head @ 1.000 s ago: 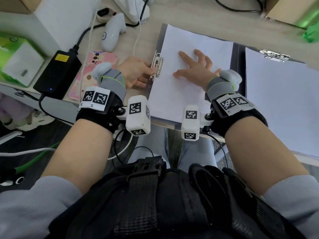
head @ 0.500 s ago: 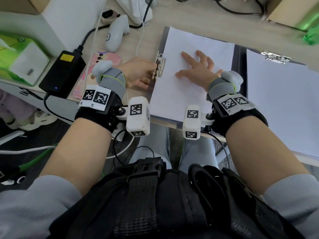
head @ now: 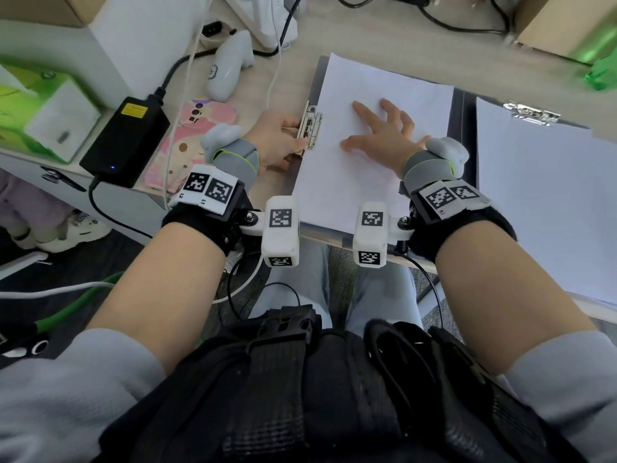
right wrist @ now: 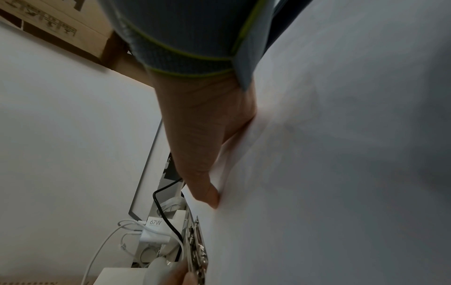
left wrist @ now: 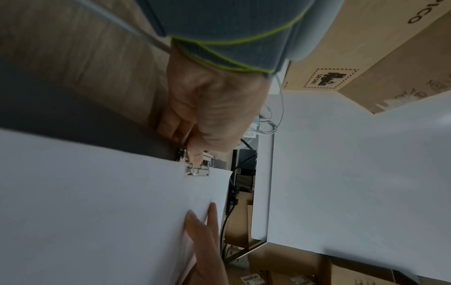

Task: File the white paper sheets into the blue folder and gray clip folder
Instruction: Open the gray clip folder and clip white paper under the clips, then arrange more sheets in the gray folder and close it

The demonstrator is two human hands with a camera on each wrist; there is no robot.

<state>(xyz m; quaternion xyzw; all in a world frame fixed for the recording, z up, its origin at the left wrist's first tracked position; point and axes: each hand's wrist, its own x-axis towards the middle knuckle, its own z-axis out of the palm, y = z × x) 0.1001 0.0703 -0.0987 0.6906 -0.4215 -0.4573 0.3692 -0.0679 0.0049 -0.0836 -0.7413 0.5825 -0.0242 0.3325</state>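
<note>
A white paper sheet [head: 350,182] lies on the gray clip folder [head: 315,78] in the middle of the desk. My left hand [head: 280,135] pinches the folder's metal clip [head: 310,128] at the sheet's left edge; the left wrist view shows the thumb on the clip [left wrist: 197,171]. My right hand [head: 384,135] lies flat on the sheet with fingers spread, pressing it down; the right wrist view shows the thumb [right wrist: 207,192] on the paper. To the right, another white sheet [head: 547,208] sits under a second metal clip [head: 531,111].
A black power adapter [head: 127,142], a pink phone case [head: 187,145] and a white handheld device [head: 230,71] lie left of the folder. Cables run along the desk's back. A green tissue box [head: 36,108] sits far left. Cardboard boxes stand at the back corners.
Both hands have stayed where they were on the clip and the sheet; the head view has shifted slightly.
</note>
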